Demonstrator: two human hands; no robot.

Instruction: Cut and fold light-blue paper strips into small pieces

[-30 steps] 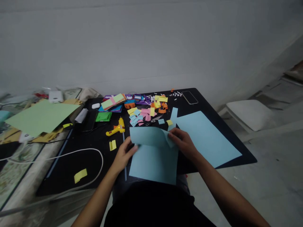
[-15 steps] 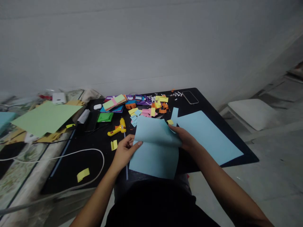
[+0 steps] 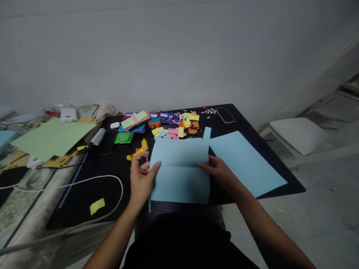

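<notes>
Between my two hands is a light blue sheet of paper (image 3: 179, 183) with a crease running across its middle. My left hand (image 3: 142, 173) pinches its left edge, thumb on top near the crease. On the right edge, my right hand (image 3: 220, 170) grips the sheet with the thumb lying over it and the fingers behind. A second, larger light blue sheet (image 3: 249, 164) lies on the table right of my right hand. Just beyond my left hand rests a yellow hot glue gun (image 3: 138, 150), partly hidden by the fingers.
Folded pink paper pieces (image 3: 174, 133), orange strips (image 3: 193, 130) and white scraps lie at the back of the black table (image 3: 84, 209). A phone (image 3: 225, 115) sits at the far right. A white cable (image 3: 122, 190) loops on the left. A white stool (image 3: 297, 134) stands beyond.
The sheet's upper part, bent over at its right side before, now lies opened out flatter. My right hand has come down along the right edge; my left hand has shifted slightly left.
</notes>
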